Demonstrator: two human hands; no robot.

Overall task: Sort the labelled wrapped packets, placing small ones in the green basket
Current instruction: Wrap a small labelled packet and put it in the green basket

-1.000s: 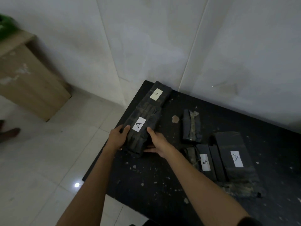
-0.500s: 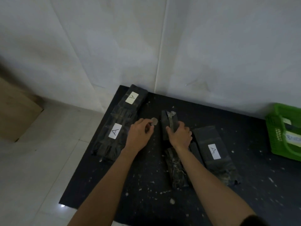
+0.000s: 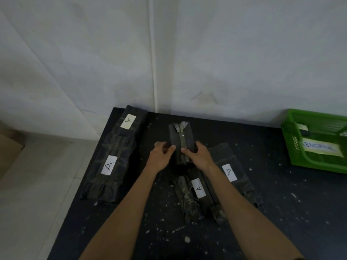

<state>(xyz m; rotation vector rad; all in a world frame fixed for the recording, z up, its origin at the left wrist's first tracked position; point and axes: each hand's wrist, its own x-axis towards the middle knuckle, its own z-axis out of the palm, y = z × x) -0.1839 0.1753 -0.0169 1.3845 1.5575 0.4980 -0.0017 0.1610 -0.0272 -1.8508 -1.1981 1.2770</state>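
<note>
Gripping a small wrapped packet (image 3: 180,142) near the bench's (image 3: 262,212) back edge, left hand (image 3: 161,156) and right hand (image 3: 199,154) are curling round its sides — looking stiff, light, film slippery; sides suiting best, the green basket (image 3: 293,147) waiting at the right edge.

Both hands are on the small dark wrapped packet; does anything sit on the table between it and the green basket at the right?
Nothing visible does. The left hand and right hand grip the small dark wrapped packet; the black speckled tabletop toward the green plastic basket shows only pale flecks.
</note>
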